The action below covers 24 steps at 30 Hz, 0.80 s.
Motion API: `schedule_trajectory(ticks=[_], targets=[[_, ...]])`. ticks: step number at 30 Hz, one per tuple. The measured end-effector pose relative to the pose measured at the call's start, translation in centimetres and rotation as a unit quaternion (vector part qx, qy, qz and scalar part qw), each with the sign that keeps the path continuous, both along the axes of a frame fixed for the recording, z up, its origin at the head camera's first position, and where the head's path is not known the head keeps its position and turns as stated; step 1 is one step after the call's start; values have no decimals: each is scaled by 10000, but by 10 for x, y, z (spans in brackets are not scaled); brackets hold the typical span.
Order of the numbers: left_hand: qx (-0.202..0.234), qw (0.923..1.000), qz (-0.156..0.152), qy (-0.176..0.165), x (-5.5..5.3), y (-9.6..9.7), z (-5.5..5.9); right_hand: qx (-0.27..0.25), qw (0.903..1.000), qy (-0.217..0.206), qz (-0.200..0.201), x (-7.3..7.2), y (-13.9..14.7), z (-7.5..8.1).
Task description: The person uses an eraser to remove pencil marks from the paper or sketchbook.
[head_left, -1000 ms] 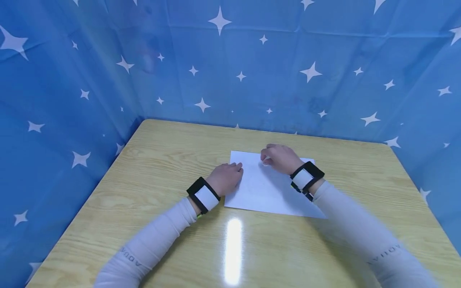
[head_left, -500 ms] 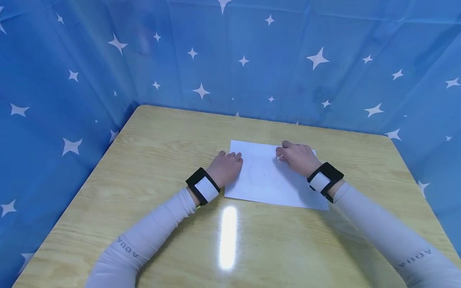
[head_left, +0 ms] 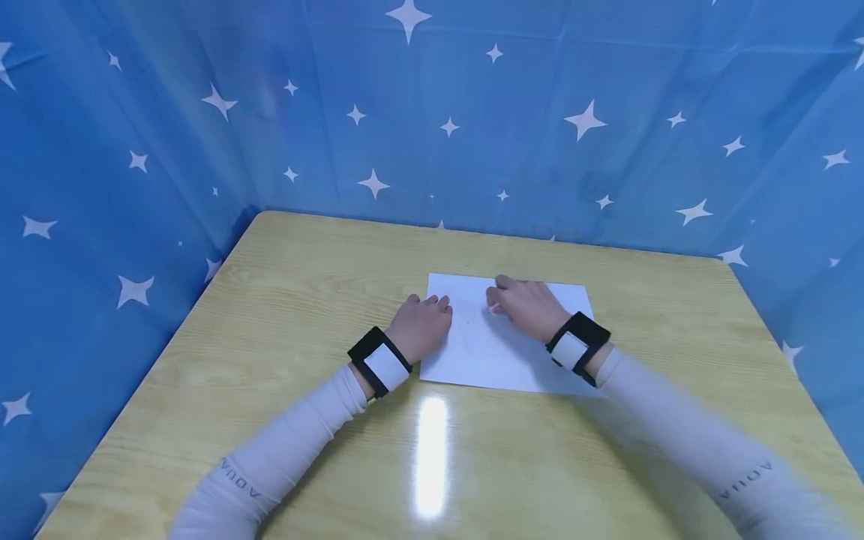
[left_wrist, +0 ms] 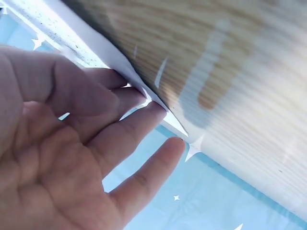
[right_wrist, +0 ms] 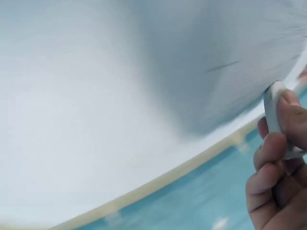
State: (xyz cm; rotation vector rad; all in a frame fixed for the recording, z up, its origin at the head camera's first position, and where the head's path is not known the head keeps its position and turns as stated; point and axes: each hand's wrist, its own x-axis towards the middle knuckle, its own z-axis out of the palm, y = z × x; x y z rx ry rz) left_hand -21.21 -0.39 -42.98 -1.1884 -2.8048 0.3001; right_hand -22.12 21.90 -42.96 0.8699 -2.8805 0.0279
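A white sheet of paper [head_left: 472, 367] lies flat on the wooden table, with small dark specks on it. My left hand [head_left: 421, 328] rests on the sheet's left edge; in the left wrist view its fingertips [left_wrist: 156, 111] press there, loosely bent, holding nothing. Over the upper middle of the paper, my right hand [head_left: 532, 309] pinches a small white eraser [right_wrist: 272, 108] between thumb and fingers. The eraser's tip is down at the paper, close to dark crumbs or streaks in the right wrist view. Its lower part is hidden by the fingers.
The wooden table [head_left: 324, 262] extends around the sheet, with a bright light reflection [head_left: 430, 457] in front of it. A blue curtain [head_left: 310, 150] with white stars hangs behind and to the sides. Both wrists wear black straps [head_left: 380, 361].
My right hand slides with the eraser to the right across the paper, then back left. The left hand stays on the sheet's edge. The head view tilts slightly.
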Motion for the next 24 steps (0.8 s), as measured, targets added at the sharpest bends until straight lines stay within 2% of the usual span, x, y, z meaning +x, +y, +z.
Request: schedule_trajectory(ticks=[2, 5, 8, 10, 12, 14, 17, 21, 24], targets=[[65, 10000, -9, -6, -1, 1, -2, 105, 9996, -71, -238, 8, 24, 1], [23, 10000, -37, 17, -6, -2, 6, 90, 9991, -228, -356, 7, 34, 12], [-95, 9996, -116, -218, -5, -2, 4, -152, 9983, -504, -251, 2, 14, 15], [-129, 9991, -213, -351, -2, -1, -1, -307, 9977, -595, -62, 1, -7, 11], [-163, 9985, -284, -435, 1, 1, -5, -438, 9976, -519, 116, 2, -23, 3], [-141, 9986, -264, -434, 2, 2, -6, -450, 9981, -368, 194, 5, -26, -2], [-64, 9992, -149, -375, 0, 1, 4, -445, 9989, -153, -47, 9, -5, 0], [-52, 9996, -32, -267, -9, -4, 22, -555, 9977, -46, -389, 11, 33, 14], [-143, 9995, -28, -273, -12, -6, 24, -540, 9976, -51, -419, 8, 33, 20]])
